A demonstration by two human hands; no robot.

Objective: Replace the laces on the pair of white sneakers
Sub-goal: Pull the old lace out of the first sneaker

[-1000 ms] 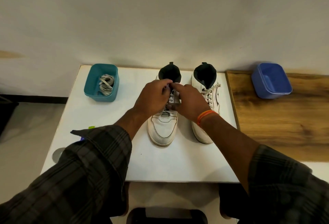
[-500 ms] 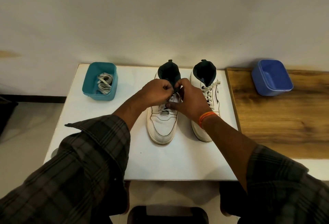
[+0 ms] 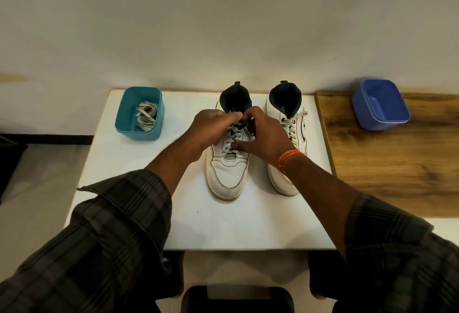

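Head view, looking down on a white rectangular tabletop [image 3: 139, 188] at the centre of the frame. Two white leather high-top sneakers with dark linings stand side by side at its far middle, toes toward the viewer: the left sneaker [image 3: 227, 178] at centre, the right sneaker [image 3: 285, 111] just beside it toward the right of the frame. Both hands meet over the upper lacing of the left sneaker. The left hand [image 3: 210, 130] has its fingers curled, pinching the grey-white lace [image 3: 232, 138] near the collar; the right hand [image 3: 263, 136] also curls round the lace there, its thumb pressing on the lacing lower down. An orange thread band [image 3: 288, 158] circles the right wrist; dark plaid sleeves [image 3: 111, 233] cover both forearms. The right sneaker is laced, its lace ends lying loose over its side. In the upper left of the tabletop stands a teal plastic tub [image 3: 129, 128] holding a bundle of pale laces [image 3: 146, 116]. On the brown wooden surface [image 3: 385, 163] at right sits a blue plastic tub [image 3: 380, 106].
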